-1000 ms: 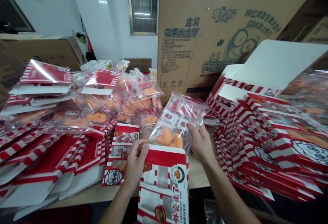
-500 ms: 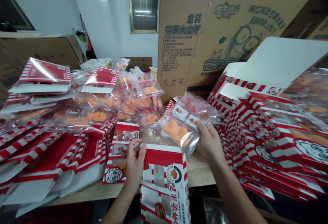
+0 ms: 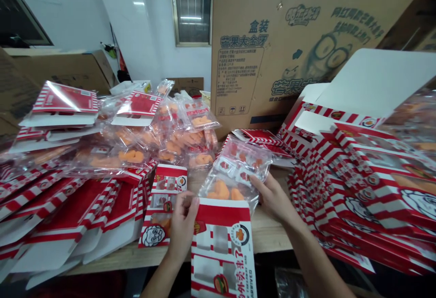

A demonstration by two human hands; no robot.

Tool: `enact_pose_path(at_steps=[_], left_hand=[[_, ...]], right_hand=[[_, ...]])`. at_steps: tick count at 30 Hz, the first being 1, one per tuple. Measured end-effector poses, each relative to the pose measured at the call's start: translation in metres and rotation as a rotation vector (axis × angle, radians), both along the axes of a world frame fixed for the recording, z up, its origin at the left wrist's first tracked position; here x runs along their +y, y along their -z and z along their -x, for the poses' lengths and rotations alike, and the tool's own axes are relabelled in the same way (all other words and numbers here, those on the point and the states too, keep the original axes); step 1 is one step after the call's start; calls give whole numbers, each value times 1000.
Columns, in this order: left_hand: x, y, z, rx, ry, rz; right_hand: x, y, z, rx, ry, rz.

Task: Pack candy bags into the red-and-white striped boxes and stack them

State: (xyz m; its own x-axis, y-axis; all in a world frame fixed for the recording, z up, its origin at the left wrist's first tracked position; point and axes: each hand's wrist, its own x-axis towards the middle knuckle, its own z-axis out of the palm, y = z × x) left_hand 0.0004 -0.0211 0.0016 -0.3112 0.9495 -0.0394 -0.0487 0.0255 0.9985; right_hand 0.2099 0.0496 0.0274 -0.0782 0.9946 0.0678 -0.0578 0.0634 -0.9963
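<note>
Clear plastic bag [image 3: 235, 175], pinched in right grip [image 3: 272, 198], striped carton [image 3: 223, 248] in left grip [image 3: 182, 227]

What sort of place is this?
Probably a small snack-packing workshop: stacks of red-and-white striped cardboard boxes, clear plastic bags of orange pieces, and a large brown corrugated carton printed with Chinese text.

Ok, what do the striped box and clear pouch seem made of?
The box looks like thin printed paperboard, smooth and slightly glossy, judging by its flat folded edges. The pouch looks like clear plastic film, creased and catching glare.
</note>
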Motion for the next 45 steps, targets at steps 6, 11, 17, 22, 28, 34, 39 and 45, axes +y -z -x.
enact_pose_path(at_steps=[6, 11, 17, 22, 28, 34, 39, 45], left_hand=[[7, -10, 14, 225, 378, -47], [16, -16, 13, 385, 679, -91], [7, 13, 5, 302, 483, -62], [4, 26, 11, 292, 299, -100], [0, 23, 10, 320, 219, -191], [1, 22, 6, 243, 213, -82], [32, 3, 48, 315, -113, -92], [70, 7, 102, 471, -217, 0]], right_hand=[[-1, -22, -10, -120, -149, 12], [25, -33, -10, -39, 177, -145], [39, -34, -17, -234, 54, -170], [15, 4, -9, -266, -427, -1], [-22, 40, -8, -110, -651, 171], [-30, 50, -7, 16, -546, 302], [-35, 69, 31, 236, -368, 303], [-29, 98, 120, 82, -379, 185]])
